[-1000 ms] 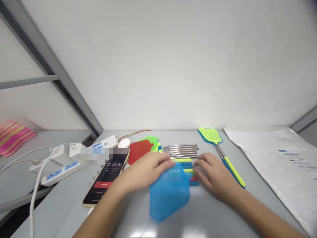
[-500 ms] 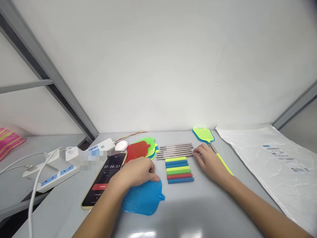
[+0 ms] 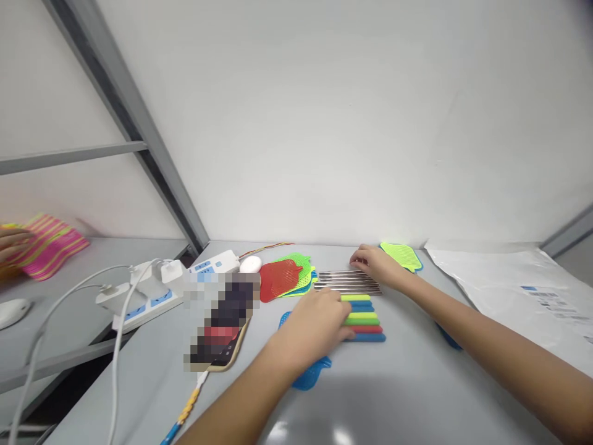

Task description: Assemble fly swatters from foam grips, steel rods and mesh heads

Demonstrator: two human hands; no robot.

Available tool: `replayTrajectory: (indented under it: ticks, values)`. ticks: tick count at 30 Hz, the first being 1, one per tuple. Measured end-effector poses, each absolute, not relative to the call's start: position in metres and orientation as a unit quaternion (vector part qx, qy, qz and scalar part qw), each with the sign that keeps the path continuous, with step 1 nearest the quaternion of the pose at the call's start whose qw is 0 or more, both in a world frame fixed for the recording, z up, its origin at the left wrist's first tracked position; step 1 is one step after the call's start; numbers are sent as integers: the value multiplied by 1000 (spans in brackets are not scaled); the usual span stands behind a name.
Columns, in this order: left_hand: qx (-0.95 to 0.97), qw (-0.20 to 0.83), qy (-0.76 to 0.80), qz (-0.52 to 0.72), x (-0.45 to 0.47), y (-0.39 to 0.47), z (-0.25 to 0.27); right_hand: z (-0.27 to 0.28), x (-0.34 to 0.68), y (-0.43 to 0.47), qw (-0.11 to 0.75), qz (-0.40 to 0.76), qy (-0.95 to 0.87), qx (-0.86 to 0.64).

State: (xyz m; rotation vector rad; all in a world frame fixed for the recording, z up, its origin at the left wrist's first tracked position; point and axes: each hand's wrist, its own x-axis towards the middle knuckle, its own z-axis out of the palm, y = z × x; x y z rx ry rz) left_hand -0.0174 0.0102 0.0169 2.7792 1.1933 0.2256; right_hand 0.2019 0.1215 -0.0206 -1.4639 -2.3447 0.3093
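A row of metal rods (image 3: 354,284) lies near the wall. My right hand (image 3: 377,266) reaches over their far right part, fingertips bent together at the rods; whatever is between them is hidden. Below the rods is a row of coloured handle tubes (image 3: 365,320), yellow, blue, green and red. My left hand (image 3: 319,321) lies across the tubes' left ends, thumb and fingers apart. Partly under that hand is a blue fly swatter head (image 3: 308,376). Red (image 3: 278,279) and green (image 3: 303,258) swatter heads overlap behind it. A yellow swatter head (image 3: 402,254) over a blue one sits beyond my right hand.
To the left are a phone (image 3: 227,358), a white round object (image 3: 251,265), a power strip (image 3: 171,296) and white cables (image 3: 115,371). A white plastic bag (image 3: 500,278) covers the right side. Another person's hand (image 3: 13,242) touches a pink striped cloth (image 3: 53,244) at far left.
My left hand has moved right, from the blue swatter head to the handle tubes. My right hand has shifted from the rods' right ends to their far edge. The view has turned left.
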Motion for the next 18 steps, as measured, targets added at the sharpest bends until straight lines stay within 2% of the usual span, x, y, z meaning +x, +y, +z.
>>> replayTrajectory:
  ticks: [9, 18]
  values:
    - [949, -62, 237, 196, 28, -28, -25, -25, 184, 139, 124, 154, -859, -472]
    - [947, -78, 266, 162, 23, -16, -34, -18, 178, 142, 97, 142, -875, -452]
